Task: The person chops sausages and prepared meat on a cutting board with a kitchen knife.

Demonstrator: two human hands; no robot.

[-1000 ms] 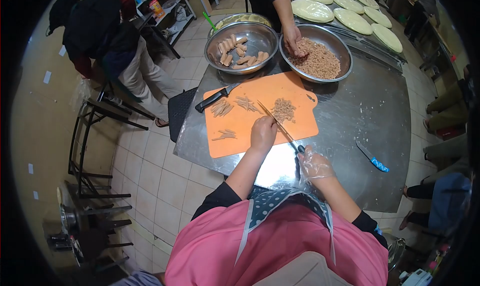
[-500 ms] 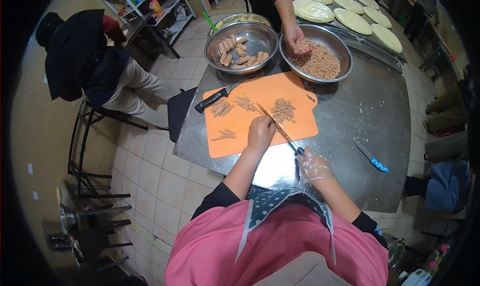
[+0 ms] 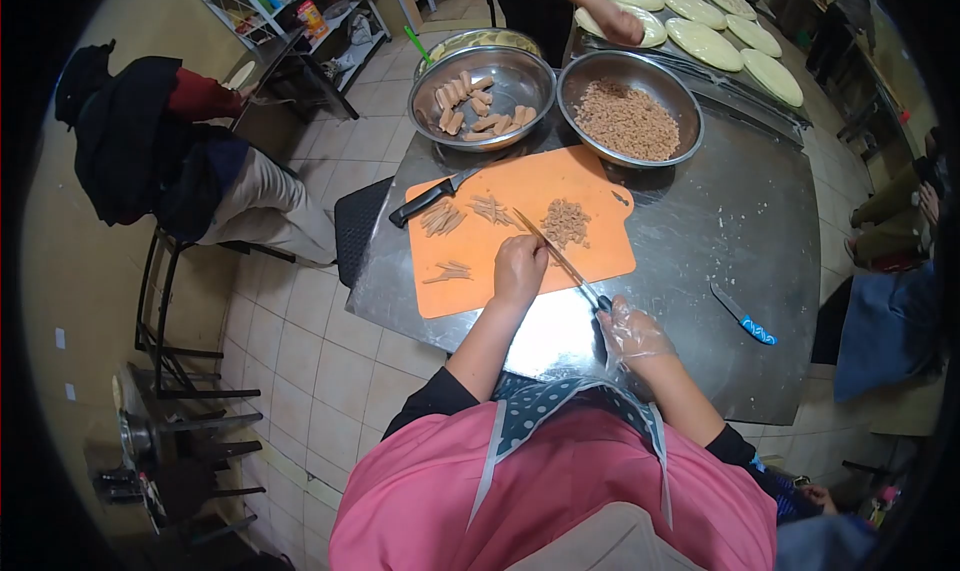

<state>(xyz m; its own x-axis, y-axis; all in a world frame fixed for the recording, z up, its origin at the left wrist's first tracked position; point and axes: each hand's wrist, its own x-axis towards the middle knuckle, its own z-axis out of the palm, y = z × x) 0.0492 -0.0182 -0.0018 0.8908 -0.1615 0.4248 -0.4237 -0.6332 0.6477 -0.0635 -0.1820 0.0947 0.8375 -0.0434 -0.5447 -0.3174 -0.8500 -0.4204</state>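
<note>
My right hand, in a clear plastic glove, grips the dark handle of a long kitchen knife. The blade slants up and left across the orange cutting board. Close beside the blade, my left hand rests on the board with fingers curled; whatever they hold is hidden. Right of the blade lies a heap of diced sausage. Thin sausage strips sit at the board's left, with more strips near the blade tip and a few lower down. A black-handled knife lies across the board's upper left edge.
Behind the board stand a steel bowl of sausage pieces and a steel bowl of diced sausage. A blue-handled knife lies right. Another person's hand is over dough ovals. One person stands left.
The other person's hand has left the bowl of diced sausage and moved up and right over the dough ovals. The person at left has shifted. My hands and knife have barely moved.
</note>
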